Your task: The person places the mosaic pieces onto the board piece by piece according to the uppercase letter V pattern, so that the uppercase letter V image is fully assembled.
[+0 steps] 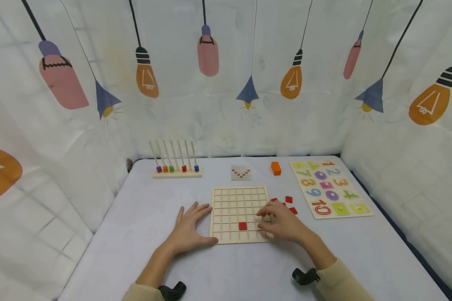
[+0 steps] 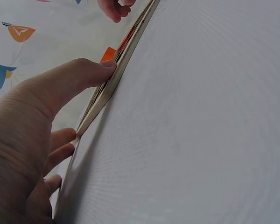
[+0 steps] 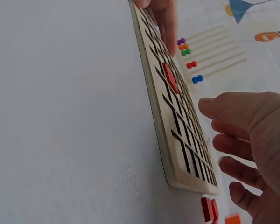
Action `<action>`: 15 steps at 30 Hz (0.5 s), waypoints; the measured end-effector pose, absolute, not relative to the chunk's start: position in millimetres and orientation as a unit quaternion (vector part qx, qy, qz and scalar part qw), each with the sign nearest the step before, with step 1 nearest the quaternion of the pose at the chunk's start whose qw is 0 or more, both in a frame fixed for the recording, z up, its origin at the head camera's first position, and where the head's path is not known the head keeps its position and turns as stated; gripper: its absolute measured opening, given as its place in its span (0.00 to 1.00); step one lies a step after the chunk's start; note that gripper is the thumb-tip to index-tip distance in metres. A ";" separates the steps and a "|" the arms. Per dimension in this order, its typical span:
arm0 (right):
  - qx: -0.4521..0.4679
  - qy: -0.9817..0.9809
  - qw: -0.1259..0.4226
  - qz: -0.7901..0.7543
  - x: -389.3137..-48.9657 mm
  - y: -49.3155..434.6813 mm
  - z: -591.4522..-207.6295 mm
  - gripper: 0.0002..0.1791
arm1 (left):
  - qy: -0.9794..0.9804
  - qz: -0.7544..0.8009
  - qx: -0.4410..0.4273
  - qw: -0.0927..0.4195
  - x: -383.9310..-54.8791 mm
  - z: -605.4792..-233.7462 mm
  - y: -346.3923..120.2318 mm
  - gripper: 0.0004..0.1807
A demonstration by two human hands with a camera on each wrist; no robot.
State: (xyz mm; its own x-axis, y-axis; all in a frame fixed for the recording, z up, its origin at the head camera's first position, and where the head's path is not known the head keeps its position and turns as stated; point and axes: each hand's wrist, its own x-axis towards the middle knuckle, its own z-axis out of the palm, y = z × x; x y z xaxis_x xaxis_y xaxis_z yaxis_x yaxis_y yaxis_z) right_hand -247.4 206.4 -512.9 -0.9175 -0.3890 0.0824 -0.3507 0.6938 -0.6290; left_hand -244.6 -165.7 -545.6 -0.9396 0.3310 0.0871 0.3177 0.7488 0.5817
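A wooden grid board (image 1: 226, 213) lies on the table with one red square tile (image 1: 242, 226) in a cell of its lower part. At the board's left edge, my left hand (image 1: 190, 228) has its fingers spread; in the left wrist view its thumb (image 2: 95, 72) presses on the board's near edge. My right hand (image 1: 282, 221) hovers over the board's right side, fingers loosely bent. The right wrist view shows a gap between its thumb (image 3: 224, 107) and fingers, with nothing in it. Several loose red tiles (image 1: 288, 199) lie just beyond this hand, partly hidden by it.
Behind the board lies a small patterned grid card (image 1: 241, 173), with an orange block (image 1: 276, 168) to its right. A bead stand (image 1: 177, 175) with upright pegs is at the back left. A number-and-shape puzzle board (image 1: 340, 209) lies on the right.
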 end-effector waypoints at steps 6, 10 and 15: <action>-0.184 0.919 0.029 -0.348 -244.8 218.4 -514.3 0.16 | 0.935 0.311 0.173 0.012 -244.3 -545.5 -166.3 0.61; -0.179 0.924 0.025 -0.338 -243.2 224.1 -513.5 0.17 | 0.934 0.312 0.173 0.012 -244.7 -546.0 -166.1 0.61; -0.184 0.928 0.011 -0.323 -241.9 232.0 -513.1 0.17 | 0.933 0.314 0.173 0.013 -244.3 -544.8 -165.7 0.61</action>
